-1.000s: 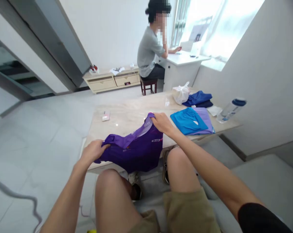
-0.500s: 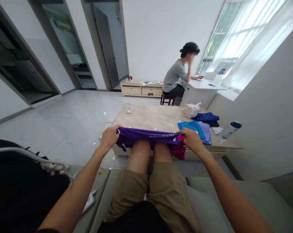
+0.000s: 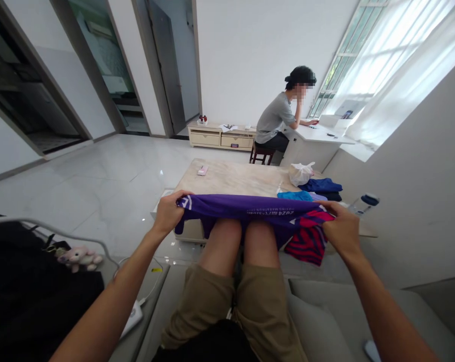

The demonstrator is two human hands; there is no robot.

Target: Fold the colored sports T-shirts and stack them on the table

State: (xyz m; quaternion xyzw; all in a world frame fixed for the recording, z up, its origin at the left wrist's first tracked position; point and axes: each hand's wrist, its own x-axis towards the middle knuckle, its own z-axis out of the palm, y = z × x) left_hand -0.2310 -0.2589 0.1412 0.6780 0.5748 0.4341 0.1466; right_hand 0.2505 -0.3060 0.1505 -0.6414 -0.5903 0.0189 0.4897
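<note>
Right hand (image 3: 343, 229) has moved outward; purple garment (image 3: 231, 202) now spans wider, more of its pink-and-dark striped part showing. White lettering right of middle, top stretched taut, lower cloth hanging loose. Left hand (image 3: 170, 215) and right both closed, gripping opposite ends. Garment's at the knees (image 3: 222, 236), by the table (image 3: 238, 176).

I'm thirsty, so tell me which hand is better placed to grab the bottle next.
The right hand, probably: it appears nearer the bottle than the left hand, though both grip the purple garment.
</note>
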